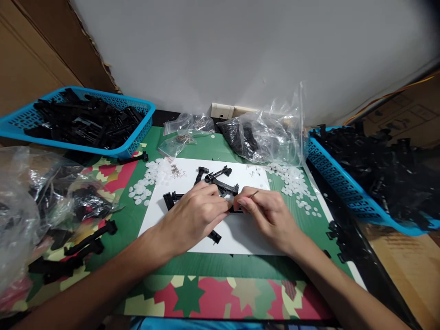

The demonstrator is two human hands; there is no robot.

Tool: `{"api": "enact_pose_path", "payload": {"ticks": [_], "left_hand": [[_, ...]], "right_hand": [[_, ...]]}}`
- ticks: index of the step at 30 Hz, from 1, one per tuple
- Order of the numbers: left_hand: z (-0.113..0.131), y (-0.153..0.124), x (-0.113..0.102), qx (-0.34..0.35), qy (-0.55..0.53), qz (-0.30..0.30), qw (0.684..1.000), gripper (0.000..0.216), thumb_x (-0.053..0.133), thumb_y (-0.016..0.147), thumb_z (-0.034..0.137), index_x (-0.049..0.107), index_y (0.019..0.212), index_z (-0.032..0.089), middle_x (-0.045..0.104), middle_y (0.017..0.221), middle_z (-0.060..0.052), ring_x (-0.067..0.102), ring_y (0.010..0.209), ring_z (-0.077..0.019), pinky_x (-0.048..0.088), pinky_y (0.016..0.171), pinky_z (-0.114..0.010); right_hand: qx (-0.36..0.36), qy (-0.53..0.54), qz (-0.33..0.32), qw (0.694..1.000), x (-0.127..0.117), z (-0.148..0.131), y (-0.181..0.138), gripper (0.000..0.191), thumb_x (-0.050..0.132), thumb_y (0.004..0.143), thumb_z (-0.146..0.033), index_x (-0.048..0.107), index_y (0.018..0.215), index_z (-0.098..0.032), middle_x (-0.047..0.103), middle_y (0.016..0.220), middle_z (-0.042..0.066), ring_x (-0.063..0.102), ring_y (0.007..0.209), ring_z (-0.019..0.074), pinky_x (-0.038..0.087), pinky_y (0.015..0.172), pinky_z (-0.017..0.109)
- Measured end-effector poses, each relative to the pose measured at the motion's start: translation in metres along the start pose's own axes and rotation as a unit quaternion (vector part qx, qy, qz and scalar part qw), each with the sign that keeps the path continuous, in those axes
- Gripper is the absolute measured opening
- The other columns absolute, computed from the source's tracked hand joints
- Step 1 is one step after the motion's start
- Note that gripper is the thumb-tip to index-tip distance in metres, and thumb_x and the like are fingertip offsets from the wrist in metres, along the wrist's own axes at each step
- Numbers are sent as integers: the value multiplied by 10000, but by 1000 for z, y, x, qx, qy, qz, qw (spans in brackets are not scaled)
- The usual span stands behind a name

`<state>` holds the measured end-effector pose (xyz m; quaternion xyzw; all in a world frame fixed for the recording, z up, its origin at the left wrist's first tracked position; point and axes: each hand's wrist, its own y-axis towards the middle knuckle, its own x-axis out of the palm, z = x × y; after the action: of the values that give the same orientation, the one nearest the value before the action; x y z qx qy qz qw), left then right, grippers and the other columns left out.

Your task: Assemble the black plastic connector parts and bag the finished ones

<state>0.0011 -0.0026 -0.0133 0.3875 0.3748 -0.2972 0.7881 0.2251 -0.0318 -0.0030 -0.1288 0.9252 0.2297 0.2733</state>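
My left hand [195, 215] is closed over a black plastic part [215, 236] that lies on the white sheet [240, 238]; the part's end sticks out below my fingers. My right hand [268, 213] pinches a thin metal pin [253, 194] between thumb and forefinger, right beside the left hand. Both hands meet over the middle of the sheet. Just beyond my fingers lie a few more black plastic parts [220, 181]. A small heap of metal pins [178, 172] sits at the sheet's far left corner.
White round washers are scattered left [142, 188] and right [295, 183] of the sheet. Blue baskets of black parts stand far left [137, 137] and right [343, 183]. Clear plastic bags [264, 133] lie at the back and left. Loose black parts [82, 247] lie on the patterned mat.
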Motion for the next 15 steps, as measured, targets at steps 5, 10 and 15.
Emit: {"api": "enact_pose_path", "payload": {"ticks": [5, 10, 15], "left_hand": [[-1, 2, -2, -9, -3, -3, 1000, 152, 599, 1035, 134, 725, 948, 141, 654, 780, -25, 590, 824, -191, 436, 812, -349], [-1, 3, -2, -14, 2, 10, 1000, 127, 619, 1031, 162, 730, 969, 158, 675, 785, -28, 612, 829, -194, 443, 818, -356], [1, 0, 0, -22, -26, 61, 998, 146, 668, 998, 136, 730, 1128, 160, 758, 909, -48, 656, 891, -206, 453, 855, -382]], "right_hand": [[-1, 11, -14, 1000, 2, 5, -2, 288, 508, 1092, -229, 645, 841, -196, 705, 820, 22, 653, 727, 132, 497, 708, 268], [-1, 26, 42, 999, -9, 8, -1, 347, 447, 1121, -264, 632, 836, -195, 640, 829, 26, 616, 774, 151, 472, 762, 305], [8, -33, 47, 998, -36, 10, 1, 341, 417, 1128, -285, 631, 880, -191, 627, 976, 68, 610, 905, 189, 462, 844, 352]]}}
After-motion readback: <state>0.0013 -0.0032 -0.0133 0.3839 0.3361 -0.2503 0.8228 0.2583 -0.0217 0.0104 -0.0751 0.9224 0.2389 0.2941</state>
